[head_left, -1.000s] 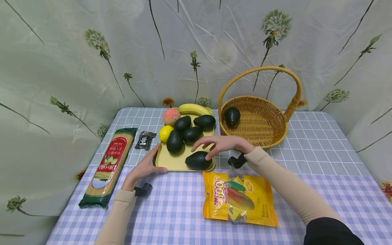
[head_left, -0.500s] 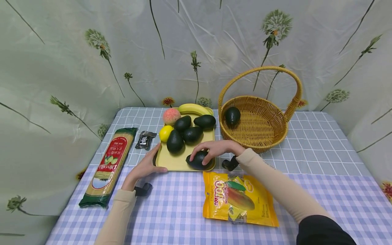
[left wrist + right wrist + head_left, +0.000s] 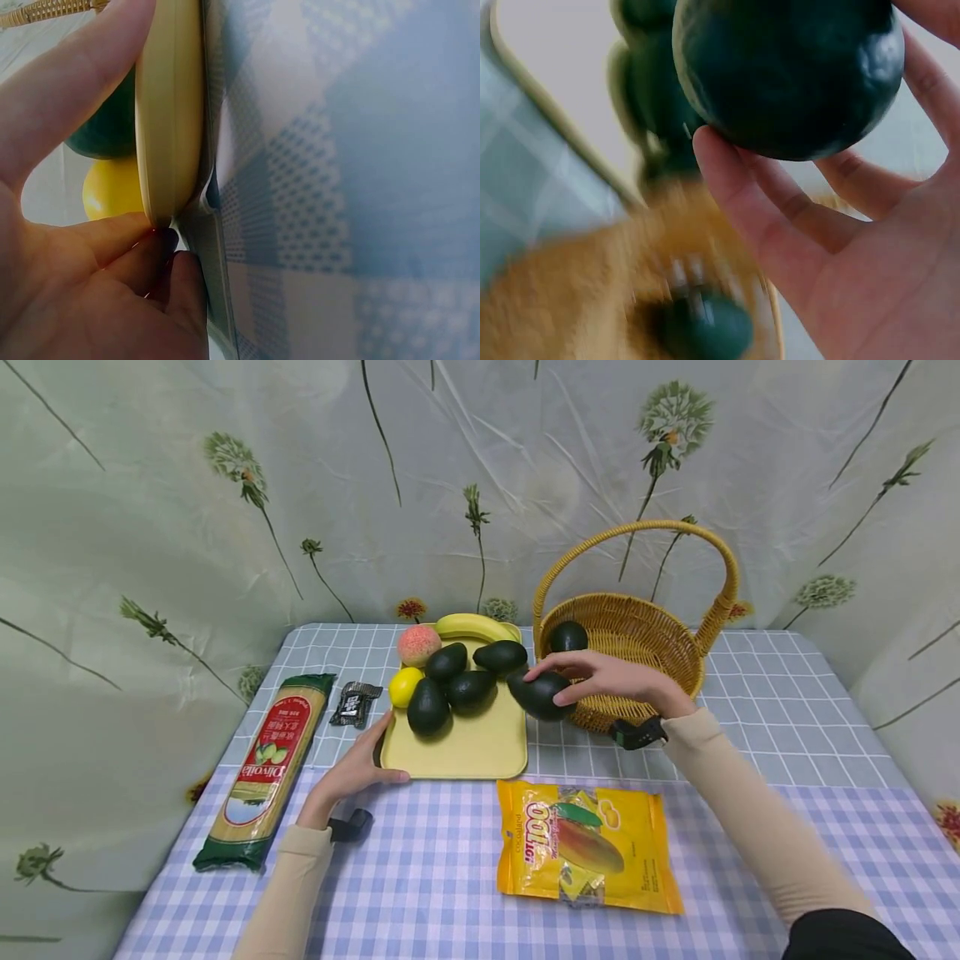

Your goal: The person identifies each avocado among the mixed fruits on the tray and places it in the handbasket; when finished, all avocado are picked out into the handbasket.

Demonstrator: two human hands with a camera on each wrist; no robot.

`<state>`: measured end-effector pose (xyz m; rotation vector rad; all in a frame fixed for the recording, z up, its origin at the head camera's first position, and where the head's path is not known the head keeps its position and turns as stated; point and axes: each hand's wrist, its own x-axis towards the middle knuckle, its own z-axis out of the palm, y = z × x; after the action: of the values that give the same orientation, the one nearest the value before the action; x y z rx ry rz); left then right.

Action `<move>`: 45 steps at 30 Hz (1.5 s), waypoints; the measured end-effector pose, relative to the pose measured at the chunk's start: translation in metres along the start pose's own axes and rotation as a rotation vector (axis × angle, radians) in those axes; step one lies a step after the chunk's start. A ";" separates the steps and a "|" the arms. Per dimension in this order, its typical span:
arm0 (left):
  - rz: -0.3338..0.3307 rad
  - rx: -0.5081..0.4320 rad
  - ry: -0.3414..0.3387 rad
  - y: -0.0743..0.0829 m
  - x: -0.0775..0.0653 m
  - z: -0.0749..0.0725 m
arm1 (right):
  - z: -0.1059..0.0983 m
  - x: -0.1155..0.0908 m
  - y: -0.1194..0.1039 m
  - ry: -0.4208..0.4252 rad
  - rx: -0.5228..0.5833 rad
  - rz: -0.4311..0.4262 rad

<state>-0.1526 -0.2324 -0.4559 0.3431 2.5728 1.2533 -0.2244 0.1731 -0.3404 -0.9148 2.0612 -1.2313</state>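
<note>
My right hand (image 3: pixel 611 678) grips a dark green avocado (image 3: pixel 542 695), raised between the tray's right edge and the wicker basket (image 3: pixel 637 689). In the right wrist view, fingers and thumb lie around that avocado (image 3: pixel 787 75). Another avocado (image 3: pixel 568 637) rests inside the basket, partly hidden behind the right hand. My left hand (image 3: pixel 358 770) holds the near left corner of the yellow tray (image 3: pixel 480 762), thumb at the front edge and fingers at the left side. Several avocados (image 3: pixel 471 692), a lemon (image 3: pixel 406 687), a peach (image 3: pixel 418 645) and bananas (image 3: pixel 476 627) lie on the tray.
A long spaghetti packet (image 3: pixel 270 768) lies at the left, with a small black wrapped packet (image 3: pixel 356 703) beside it. In front of the tray and basket lies a yellow mango candy bag (image 3: pixel 588 847). The basket's tall handle (image 3: pixel 637 527) arches over it.
My right hand has come down on the avocado at the tray's near right, taken hold of it and carried it up and right to the basket's side. The left hand has stayed put.
</note>
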 end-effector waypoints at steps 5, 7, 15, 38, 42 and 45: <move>0.000 -0.005 0.003 0.000 0.000 -0.001 | -0.035 -0.034 0.018 0.178 0.042 0.081; -0.002 -0.010 0.001 0.000 0.000 -0.001 | -0.047 -0.044 0.027 0.241 0.069 0.107; -0.007 -0.006 -0.005 0.000 0.001 0.000 | -0.071 -0.063 0.046 0.417 0.101 0.239; 0.025 0.011 0.003 0.000 0.000 0.000 | -0.070 -0.011 0.065 0.587 0.108 0.349; 0.025 0.013 0.001 0.000 0.000 0.000 | -0.063 -0.005 0.068 0.626 0.067 0.365; 0.018 0.016 0.003 0.000 0.000 0.000 | -0.060 -0.002 0.071 0.632 0.051 0.369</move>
<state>-0.1523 -0.2328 -0.4560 0.3686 2.5896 1.2403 -0.2872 0.2297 -0.3787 -0.0901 2.5044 -1.4721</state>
